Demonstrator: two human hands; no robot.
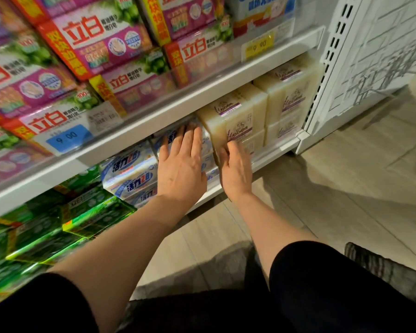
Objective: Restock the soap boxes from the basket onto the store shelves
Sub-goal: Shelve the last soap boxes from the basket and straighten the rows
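Both my hands reach into the lower shelf (269, 153). My left hand (181, 164) lies flat, fingers together, on a stack of blue-and-white soap boxes (127, 173). My right hand (235, 170) presses against the front lower edge of a cream soap pack (233, 116) with a purple label; its fingertips are hidden behind the pack's side. More cream packs (288, 92) stand to the right of it. No basket is in view.
Pink-and-red soap boxes (101, 42) fill the upper shelf behind a clear rail with price tags (67, 139). Green soap boxes (82, 217) sit at the lower left. A white shelf upright (322, 75) bounds the right side. The tiled floor (346, 188) lies below.
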